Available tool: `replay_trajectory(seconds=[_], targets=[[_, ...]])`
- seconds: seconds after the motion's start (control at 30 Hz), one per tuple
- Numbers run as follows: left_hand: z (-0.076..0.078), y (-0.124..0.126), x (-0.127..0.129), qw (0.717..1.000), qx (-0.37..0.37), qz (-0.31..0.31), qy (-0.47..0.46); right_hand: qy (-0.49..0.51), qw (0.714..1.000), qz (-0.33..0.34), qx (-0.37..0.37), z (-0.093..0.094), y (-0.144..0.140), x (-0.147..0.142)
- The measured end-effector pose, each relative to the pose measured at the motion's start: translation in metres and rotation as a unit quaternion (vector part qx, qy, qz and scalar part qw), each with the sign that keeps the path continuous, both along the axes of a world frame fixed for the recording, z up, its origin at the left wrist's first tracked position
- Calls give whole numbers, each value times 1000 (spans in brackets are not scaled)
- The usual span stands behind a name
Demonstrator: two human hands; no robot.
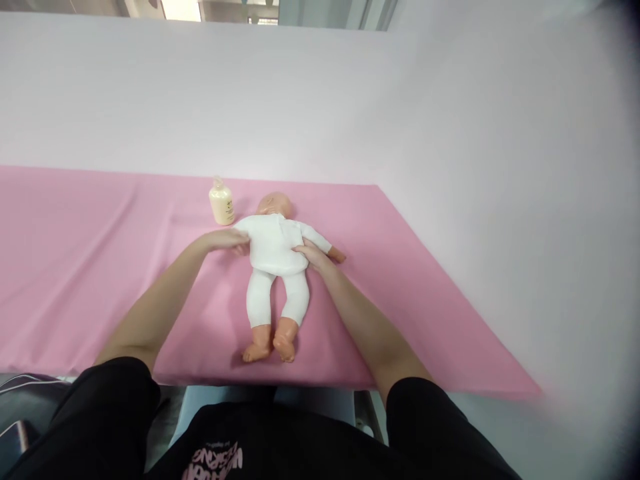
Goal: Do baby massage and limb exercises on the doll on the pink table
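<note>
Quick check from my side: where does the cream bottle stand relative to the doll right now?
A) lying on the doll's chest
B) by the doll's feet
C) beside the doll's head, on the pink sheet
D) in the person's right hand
C: the cream bottle stands upright on the pink sheet just beside the head of the doll, apart from the left hand and right hand, which rest on the doll's sides.
</note>
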State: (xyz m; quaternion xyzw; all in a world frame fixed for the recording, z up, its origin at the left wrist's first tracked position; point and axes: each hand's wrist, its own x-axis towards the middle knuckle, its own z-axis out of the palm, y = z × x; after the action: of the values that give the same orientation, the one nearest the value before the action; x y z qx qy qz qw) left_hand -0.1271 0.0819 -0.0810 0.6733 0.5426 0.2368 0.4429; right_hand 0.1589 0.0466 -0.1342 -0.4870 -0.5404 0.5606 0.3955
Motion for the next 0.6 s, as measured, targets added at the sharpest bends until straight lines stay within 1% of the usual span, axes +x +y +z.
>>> replay_trajectory(seconds=[0.03, 0.07, 0.1, 0.13, 0.17, 0.2, 0.27, 0.33, 0.4, 0.43, 0.5, 0.53, 0.6], targets=[[12, 11, -6, 998, 25, 0, 51, -1, 1000, -4, 4, -2, 1, 0], [23, 22, -11, 990, 97, 47, 89, -7, 1000, -9, 9, -5, 2, 0], [34, 35, -15, 972, 189, 94, 105, -19, 1000, -14, 18, -9, 4, 0], [43, 46, -19, 950, 266, 121, 114, -39, 998, -23, 33, -13, 6, 1], [51, 57, -21, 933, 313, 127, 121, -64, 996, -36, 55, -18, 9, 1], [55, 66, -23, 929, 320, 123, 139, -92, 991, -53, 81, -23, 11, 3], [58, 78, -22, 929, 285, 115, 209, -132, 976, -110, 135, -33, 17, 6], [53, 78, -13, 915, 264, 126, 277, -131, 963, -166, 165, -42, 24, 11], [43, 66, 5, 897, 276, 150, 312, -122, 954, -208, 178, -50, 30, 18], [37, 58, 17, 895, 281, 148, 313, -120, 950, -224, 183, -52, 33, 21], [21, 36, 45, 905, 280, 97, 306, -121, 938, -250, 209, -53, 36, 25], [12, 25, 59, 906, 286, 65, 306, -124, 929, -260, 233, -52, 36, 25], [-9, 6, 83, 902, 300, 24, 310, -134, 910, -249, 304, -44, 30, 20]])
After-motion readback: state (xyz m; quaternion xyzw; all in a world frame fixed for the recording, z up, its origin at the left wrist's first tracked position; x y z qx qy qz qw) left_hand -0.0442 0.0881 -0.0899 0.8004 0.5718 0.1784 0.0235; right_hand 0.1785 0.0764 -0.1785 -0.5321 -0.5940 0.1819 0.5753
